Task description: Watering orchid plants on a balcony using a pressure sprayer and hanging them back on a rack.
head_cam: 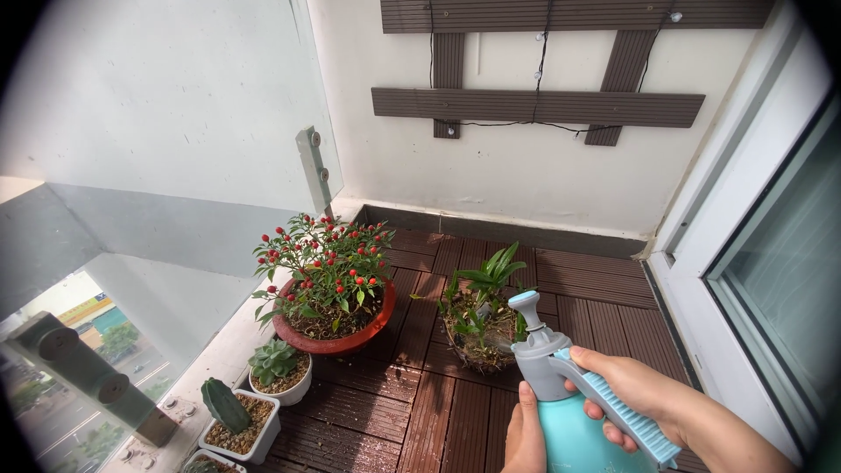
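My right hand (644, 396) grips the grey handle and ribbed light-blue trigger of a turquoise pressure spray bottle (569, 429) at the bottom of the view. Low against the bottle's left side rests my left hand (524, 434). The bottle's nozzle (524, 302) points toward a small leafy green plant in a round basket-like pot (477, 320) just beyond it. To the left stands a plant with many small red berries in a red bowl pot (331, 293).
A succulent in a white round pot (279, 368) and a cactus in a white square pot (236, 420) sit along the glass railing (175, 131) at left. Dark wooden deck tiles (377, 412) look damp. Wooden slats (534, 105) hang on the back wall; a window (780, 263) is at right.
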